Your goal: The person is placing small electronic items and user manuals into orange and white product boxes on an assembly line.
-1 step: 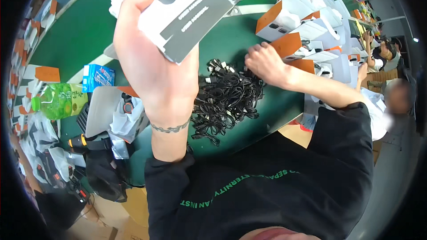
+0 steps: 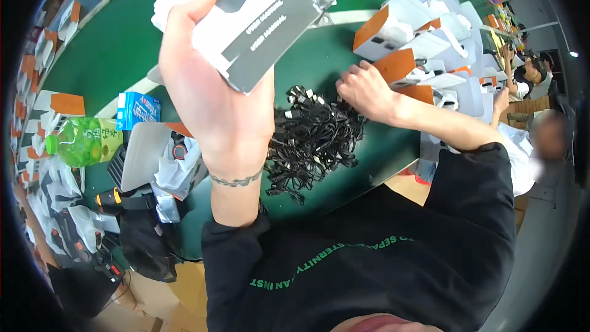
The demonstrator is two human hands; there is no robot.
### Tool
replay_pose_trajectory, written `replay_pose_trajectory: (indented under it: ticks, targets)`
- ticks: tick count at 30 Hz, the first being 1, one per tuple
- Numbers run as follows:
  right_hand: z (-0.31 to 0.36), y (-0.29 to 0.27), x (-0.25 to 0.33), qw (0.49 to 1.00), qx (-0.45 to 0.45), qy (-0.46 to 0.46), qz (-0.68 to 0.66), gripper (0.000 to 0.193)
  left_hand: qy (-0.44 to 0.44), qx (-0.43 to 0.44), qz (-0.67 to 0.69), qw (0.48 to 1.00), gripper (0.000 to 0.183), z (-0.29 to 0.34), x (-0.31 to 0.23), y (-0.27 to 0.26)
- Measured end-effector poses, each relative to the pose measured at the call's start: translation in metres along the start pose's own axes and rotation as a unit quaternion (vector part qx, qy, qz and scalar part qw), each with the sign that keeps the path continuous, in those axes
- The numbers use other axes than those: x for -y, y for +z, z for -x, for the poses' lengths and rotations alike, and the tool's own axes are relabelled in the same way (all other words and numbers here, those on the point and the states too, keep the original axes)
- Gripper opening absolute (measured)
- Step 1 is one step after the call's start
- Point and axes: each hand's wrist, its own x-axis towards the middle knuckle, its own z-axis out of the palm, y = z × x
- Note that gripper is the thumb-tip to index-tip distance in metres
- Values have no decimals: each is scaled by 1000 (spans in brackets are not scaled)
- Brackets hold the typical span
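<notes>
My left hand (image 2: 215, 107) is raised close to the view, its fingers closed around a stack of white and dark grey instruction booklets (image 2: 261, 34). The thumb lies along the stack's left side, and the other fingers are mostly hidden behind it. Beyond and to the right of that wrist, a heap of black bundled cables (image 2: 316, 141) with pale plugs lies on the green table (image 2: 381, 154). At the heap's far right edge is my right hand (image 2: 367, 91), with fingers curled in, beside an orange-and-white box (image 2: 394, 66). Whatever its fingers hold, if anything, is hidden.
Opened orange-and-white boxes (image 2: 375, 27) crowd the right side. To the left stand a green bottle (image 2: 86, 141), a blue carton (image 2: 137, 110), an open box (image 2: 144, 154) and a black bag (image 2: 147, 237). Other people (image 2: 533, 74) sit at far right.
The left hand and its booklets appear very slightly lower, and the objects at left shift a little with the view. Both hands keep the same closed shape.
</notes>
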Motion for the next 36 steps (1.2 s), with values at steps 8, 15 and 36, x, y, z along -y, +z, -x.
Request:
replay_pose_trajectory:
  ticks: [8,15,36]
  targets:
    - [2,-123,-162,955,-259,127,-65,30,-15,81,41,996,55,-8,-7,-13]
    - [-152,-64,-309,933,-350,14,-83,28,-29,74,17,997,58,-9,-1,-7]
    - [33,-185,-100,876,-303,141,-348,23,13,189,-389,902,41,-3,57,-10]
